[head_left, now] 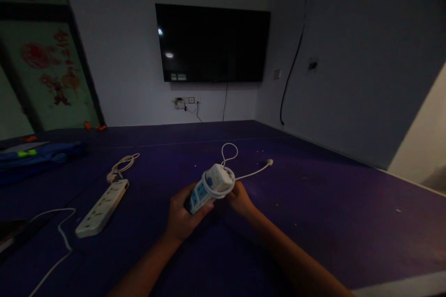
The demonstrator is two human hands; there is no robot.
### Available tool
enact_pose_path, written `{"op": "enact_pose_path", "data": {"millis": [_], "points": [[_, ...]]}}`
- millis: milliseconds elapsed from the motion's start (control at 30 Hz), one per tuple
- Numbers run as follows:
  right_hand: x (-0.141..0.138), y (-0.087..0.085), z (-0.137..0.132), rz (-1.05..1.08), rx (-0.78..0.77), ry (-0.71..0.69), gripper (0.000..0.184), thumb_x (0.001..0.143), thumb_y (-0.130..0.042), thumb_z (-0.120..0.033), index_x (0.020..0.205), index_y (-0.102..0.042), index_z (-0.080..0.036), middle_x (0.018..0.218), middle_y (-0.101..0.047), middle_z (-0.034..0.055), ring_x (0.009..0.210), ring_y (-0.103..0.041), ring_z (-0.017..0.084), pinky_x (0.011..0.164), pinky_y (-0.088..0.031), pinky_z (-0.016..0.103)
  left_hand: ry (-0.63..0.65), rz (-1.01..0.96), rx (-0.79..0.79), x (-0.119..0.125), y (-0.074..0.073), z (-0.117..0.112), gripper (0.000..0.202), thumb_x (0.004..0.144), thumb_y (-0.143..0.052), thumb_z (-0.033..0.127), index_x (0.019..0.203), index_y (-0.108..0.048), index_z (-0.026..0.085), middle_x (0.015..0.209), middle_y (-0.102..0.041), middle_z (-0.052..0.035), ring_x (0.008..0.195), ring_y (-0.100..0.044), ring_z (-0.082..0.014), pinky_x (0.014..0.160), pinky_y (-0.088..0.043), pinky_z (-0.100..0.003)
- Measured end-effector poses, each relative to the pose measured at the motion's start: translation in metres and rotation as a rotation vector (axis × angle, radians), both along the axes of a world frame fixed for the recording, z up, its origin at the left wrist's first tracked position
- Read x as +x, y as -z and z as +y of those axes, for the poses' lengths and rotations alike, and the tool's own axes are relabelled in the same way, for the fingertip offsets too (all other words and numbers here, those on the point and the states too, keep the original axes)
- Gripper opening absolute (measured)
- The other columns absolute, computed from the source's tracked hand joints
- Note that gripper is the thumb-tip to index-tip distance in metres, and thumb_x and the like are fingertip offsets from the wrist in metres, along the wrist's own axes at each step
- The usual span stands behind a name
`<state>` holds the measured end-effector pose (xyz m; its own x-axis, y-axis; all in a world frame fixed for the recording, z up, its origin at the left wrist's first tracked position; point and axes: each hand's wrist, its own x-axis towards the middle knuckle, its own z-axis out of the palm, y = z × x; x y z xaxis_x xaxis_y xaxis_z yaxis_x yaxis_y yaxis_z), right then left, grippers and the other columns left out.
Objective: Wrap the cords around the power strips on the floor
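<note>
My left hand (pixel 181 216) is closed around a white and blue power strip (pixel 209 188), held just above the dark purple floor mat (pixel 313 204). Its white cable (pixel 244 174) is wound round the strip's far end, and a loose tail runs right to a plug (pixel 269 162) lying on the mat. My right hand (pixel 239 197) is closed on the wound cable at the strip's right side. A loop of the cable (pixel 229 152) lies just beyond the strip.
A second white power strip (pixel 102 208) lies on the mat to the left, its cord coiled (pixel 121 166) behind it. Another white cable (pixel 59 241) trails at lower left. A blue bag (pixel 38 157) sits far left. A black television (pixel 213 42) hangs on the wall.
</note>
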<state>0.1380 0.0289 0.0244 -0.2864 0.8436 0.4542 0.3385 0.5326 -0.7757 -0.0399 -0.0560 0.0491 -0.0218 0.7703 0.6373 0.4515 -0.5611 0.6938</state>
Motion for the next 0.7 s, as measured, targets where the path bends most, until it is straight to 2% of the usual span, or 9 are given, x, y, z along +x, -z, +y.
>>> {"op": "enact_pose_path", "data": {"millis": [100, 167, 267, 367, 600, 700], "points": [[-0.007, -0.003, -0.007, -0.237, 0.078, 0.056, 0.029, 0.087, -0.042, -0.031, 0.072, -0.062, -0.016, 0.063, -0.064, 0.004, 0.057, -0.055, 0.014, 0.057, -0.04, 0.024, -0.065, -0.091, -0.057, -0.001, -0.001, 0.005, 0.042, 0.065, -0.068, 0.042, 0.098, -0.064, 0.017, 0.091, -0.071, -0.0051, 0.083, -0.066, -0.0221, 0.074, -0.052, -0.032], [-0.01, -0.008, -0.012, -0.363, 0.112, 0.052, 0.028, 0.089, -0.04, -0.029, 0.08, -0.063, -0.016, 0.069, -0.065, 0.0043, 0.058, -0.057, 0.014, 0.057, -0.039, 0.023, -0.088, -0.132, -0.075, -0.001, 0.0, 0.009, 0.041, 0.064, -0.069, 0.042, 0.095, -0.064, 0.016, 0.087, -0.071, -0.0047, 0.08, -0.066, -0.0211, 0.071, -0.052, -0.03], [-0.012, -0.013, -0.016, -0.407, 0.14, 0.043, 0.028, 0.09, -0.039, -0.029, 0.084, -0.063, -0.016, 0.072, -0.066, 0.0049, 0.063, -0.06, 0.014, 0.058, -0.038, 0.022, -0.122, -0.193, -0.091, -0.001, 0.005, 0.014, 0.042, 0.064, -0.07, 0.042, 0.096, -0.064, 0.015, 0.086, -0.071, -0.0057, 0.077, -0.066, -0.0207, 0.07, -0.052, -0.03], [-0.013, -0.013, -0.015, -0.426, 0.141, 0.094, 0.027, 0.091, -0.039, -0.028, 0.085, -0.063, -0.016, 0.074, -0.067, 0.0054, 0.065, -0.062, 0.015, 0.057, -0.037, 0.022, -0.163, -0.223, -0.091, -0.001, 0.008, 0.017, 0.045, 0.064, -0.07, 0.043, 0.098, -0.064, 0.015, 0.089, -0.071, -0.007, 0.08, -0.067, -0.0218, 0.072, -0.052, -0.032], [-0.014, -0.013, -0.016, -0.539, 0.186, 0.162, 0.024, 0.091, -0.041, -0.024, 0.081, -0.062, -0.017, 0.078, -0.068, 0.0055, 0.072, -0.063, 0.015, 0.06, -0.036, 0.022, -0.334, -0.217, -0.093, -0.003, 0.007, 0.02, 0.047, 0.062, -0.068, 0.05, 0.094, -0.065, 0.015, 0.083, -0.071, -0.0072, 0.074, -0.066, -0.0224, 0.068, -0.052, -0.033], [-0.014, -0.016, -0.02, -0.609, 0.194, 0.191, 0.023, 0.091, -0.041, -0.023, 0.082, -0.061, -0.018, 0.08, -0.069, 0.0055, 0.074, -0.064, 0.016, 0.061, -0.035, 0.023, -0.4, -0.152, -0.095, -0.007, 0.007, 0.022, 0.05, 0.063, -0.066, 0.053, 0.096, -0.064, 0.016, 0.083, -0.071, -0.0071, 0.074, -0.066, -0.0226, 0.066, -0.051, -0.033]]}}
